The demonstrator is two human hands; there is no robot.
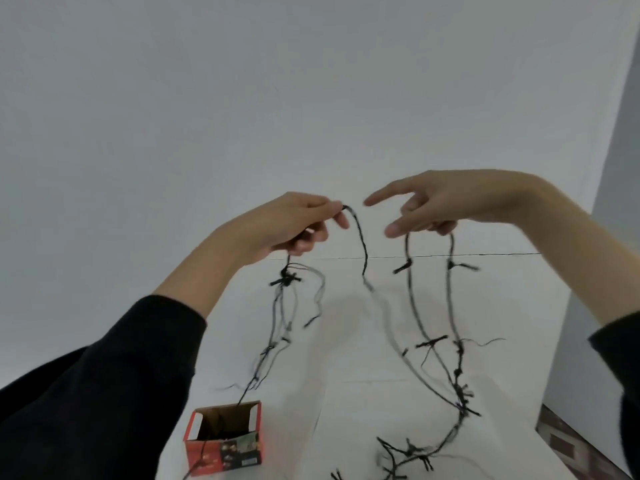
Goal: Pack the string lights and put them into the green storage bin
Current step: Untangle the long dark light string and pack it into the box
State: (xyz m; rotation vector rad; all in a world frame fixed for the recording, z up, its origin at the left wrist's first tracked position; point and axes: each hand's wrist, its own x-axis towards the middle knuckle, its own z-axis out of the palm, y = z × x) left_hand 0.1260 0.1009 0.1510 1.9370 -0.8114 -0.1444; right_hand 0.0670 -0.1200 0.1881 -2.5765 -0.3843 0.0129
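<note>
String lights (360, 237) high above table (346, 393)

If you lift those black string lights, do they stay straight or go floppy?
Probably floppy: the string lights sag in loops below the left hand and right hand. Likely light, since a pinch holds them. May tangle: bulbs stick out sideways.

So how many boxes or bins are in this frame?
1: an open red cardboard box at the table's near-left, with string lights trailing into it. No green bin in view; it may be outside the frame.
</note>
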